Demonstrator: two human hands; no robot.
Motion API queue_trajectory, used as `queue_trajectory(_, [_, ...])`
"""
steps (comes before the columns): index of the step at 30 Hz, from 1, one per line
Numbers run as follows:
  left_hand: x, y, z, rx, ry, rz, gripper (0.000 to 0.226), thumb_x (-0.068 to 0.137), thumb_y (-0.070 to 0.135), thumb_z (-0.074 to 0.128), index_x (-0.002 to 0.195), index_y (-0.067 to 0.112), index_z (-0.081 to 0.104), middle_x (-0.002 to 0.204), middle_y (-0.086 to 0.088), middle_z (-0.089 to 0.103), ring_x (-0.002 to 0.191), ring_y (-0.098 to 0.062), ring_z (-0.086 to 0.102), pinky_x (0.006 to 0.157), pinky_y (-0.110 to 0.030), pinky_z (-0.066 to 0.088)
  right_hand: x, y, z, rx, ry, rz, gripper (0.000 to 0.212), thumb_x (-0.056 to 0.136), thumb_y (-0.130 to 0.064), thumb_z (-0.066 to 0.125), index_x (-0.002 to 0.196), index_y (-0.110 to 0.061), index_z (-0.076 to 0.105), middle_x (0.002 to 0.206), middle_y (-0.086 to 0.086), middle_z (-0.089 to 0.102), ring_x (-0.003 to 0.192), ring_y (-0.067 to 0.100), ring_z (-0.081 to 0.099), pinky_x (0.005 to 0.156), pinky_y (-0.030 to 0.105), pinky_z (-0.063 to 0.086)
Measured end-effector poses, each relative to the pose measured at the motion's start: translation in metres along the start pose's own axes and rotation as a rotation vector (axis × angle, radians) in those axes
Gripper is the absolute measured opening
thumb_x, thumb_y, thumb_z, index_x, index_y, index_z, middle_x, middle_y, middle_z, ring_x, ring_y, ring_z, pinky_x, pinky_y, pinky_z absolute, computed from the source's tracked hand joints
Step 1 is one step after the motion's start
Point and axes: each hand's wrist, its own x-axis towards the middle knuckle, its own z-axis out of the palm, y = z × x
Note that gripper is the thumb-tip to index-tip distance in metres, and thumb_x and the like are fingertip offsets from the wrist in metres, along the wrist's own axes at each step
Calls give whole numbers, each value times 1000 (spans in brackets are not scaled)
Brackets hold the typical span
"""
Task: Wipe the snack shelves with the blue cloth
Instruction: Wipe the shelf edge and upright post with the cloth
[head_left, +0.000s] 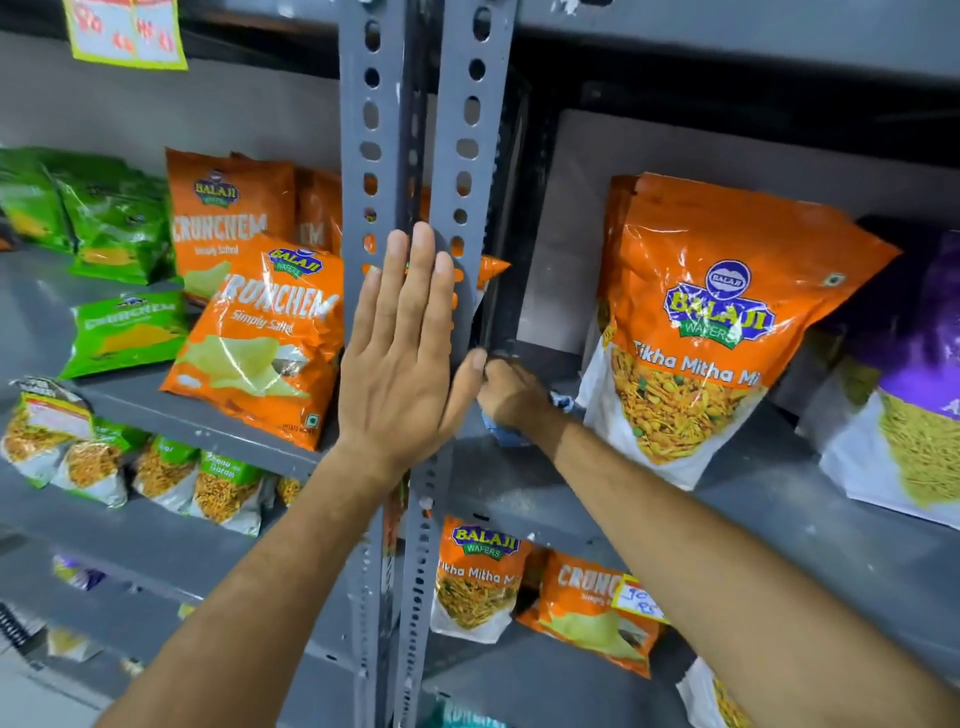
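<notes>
My left hand (402, 348) lies flat with fingers together against the two grey slotted uprights (462, 130) in the middle of the view. Behind and right of it, my right hand (511, 395) is closed on the blue cloth (506, 434), pressed on the grey right-hand shelf (753, 499) at its back left corner. Only small bits of the cloth show under and beside the fist. A large orange Tikha Mitha Mix bag (701, 332) stands just right of that hand.
Orange Crunchem bags (260, 332) and green bags (119, 228) fill the left shelf. A purple and white bag (904, 374) stands at the far right. Lower shelves carry more snack packs (478, 577) and a yellow price tag (636, 597).
</notes>
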Motion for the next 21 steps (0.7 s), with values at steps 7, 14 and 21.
queue_trajectory(7, [-1, 0, 1, 5, 1, 8, 74, 107, 36, 43, 161, -6, 14, 167, -33, 22, 158, -48, 18, 133, -53, 10, -40, -8, -13, 397, 57, -131, 36, 97, -16, 42, 105, -36, 71, 110, -5, 69, 104, 20, 64, 95, 39, 51])
queue_trajectory(14, [0, -1, 1, 4, 8, 0, 72, 106, 37, 40, 159, -9, 21, 165, -36, 26, 156, -50, 20, 133, -52, 10, 63, 16, -5, 238, 196, 316, 31, 93, -27, 57, 117, -10, 67, 115, 12, 70, 102, 34, 67, 84, 38, 57])
queue_trajectory(21, [0, 0, 0, -6, 16, -9, 72, 105, 36, 41, 156, -12, 27, 162, -38, 30, 155, -51, 25, 132, -54, 15, 99, 37, 10, -3, 56, 295, 52, 89, -59, 41, 118, -26, 68, 123, 2, 69, 111, 30, 63, 98, 44, 51])
